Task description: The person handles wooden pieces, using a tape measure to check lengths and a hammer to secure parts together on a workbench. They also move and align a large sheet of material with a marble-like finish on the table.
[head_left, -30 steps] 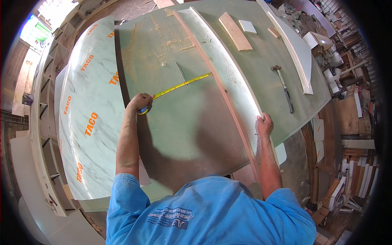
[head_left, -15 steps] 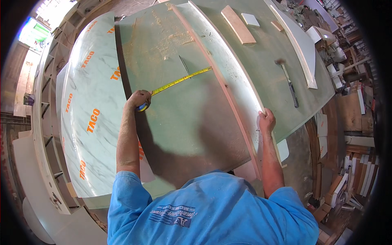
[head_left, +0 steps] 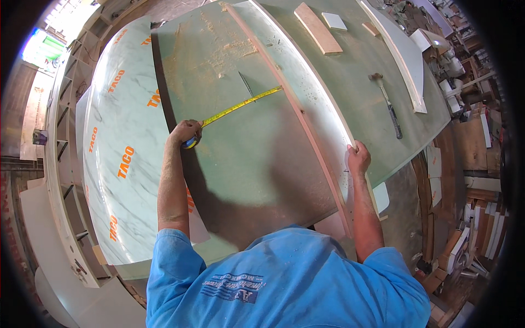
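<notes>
One tape case (head_left: 190,143), partly hidden by left fingers (head_left: 196,129).

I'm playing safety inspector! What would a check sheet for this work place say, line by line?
Surface: green tabletop, with sawdust.
Job's things: tape measure, its yellow blade drawn out to the reddish edge of a long white board.
Clutter: hammer, brown block, white block.
Hands: left hand holds the tape measure; right hand grips the board's far edge.
Cables: nothing clearly seen.
Surroundings: marbled sheet left; stacked boards right.
</notes>
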